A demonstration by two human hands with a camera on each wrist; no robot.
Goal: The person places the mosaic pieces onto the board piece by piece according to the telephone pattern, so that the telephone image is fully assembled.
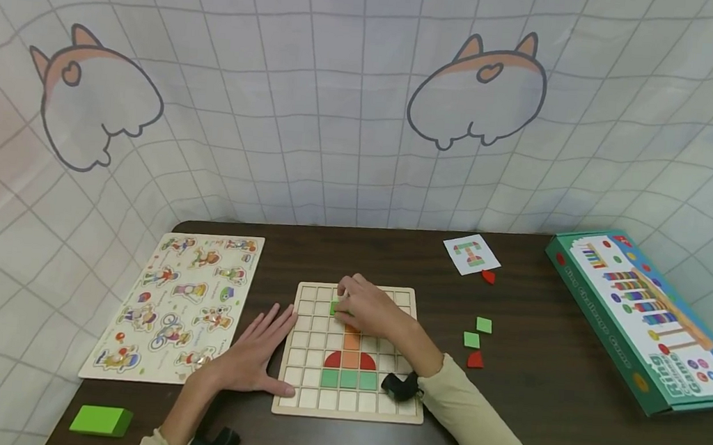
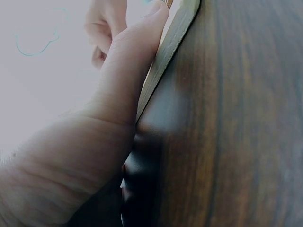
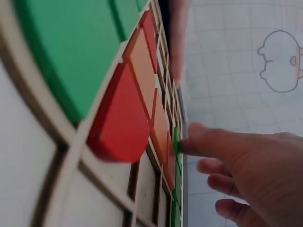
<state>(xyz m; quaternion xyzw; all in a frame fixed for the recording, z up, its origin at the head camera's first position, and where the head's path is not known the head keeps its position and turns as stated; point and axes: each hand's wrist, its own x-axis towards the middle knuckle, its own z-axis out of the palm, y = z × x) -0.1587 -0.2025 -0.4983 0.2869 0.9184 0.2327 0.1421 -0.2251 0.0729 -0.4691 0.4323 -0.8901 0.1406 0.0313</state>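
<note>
A wooden grid board (image 1: 347,414) lies flat in front of me. My left hand (image 1: 256,354) rests along its left edge, fingers spread and thumb on the lower left corner. Over the upper part of the board, my right hand (image 1: 371,311) touches a green square tile (image 3: 176,139) with its fingertips. That tile sits in the top row of the pattern, and the hand hides part of this row from above. Orange tiles (image 1: 352,342) run down the middle. Two red quarter-round tiles (image 1: 368,361) flank the lowest orange one, above a row of green tiles (image 1: 348,379).
Right of the board lie loose green tiles (image 1: 471,340) and a red tile (image 1: 475,360). A pattern card (image 1: 472,254) with another red tile (image 1: 488,277) is farther back. A boxed game (image 1: 643,329) stands far right, a picture puzzle board (image 1: 180,306) left, a green block (image 1: 100,421) front left.
</note>
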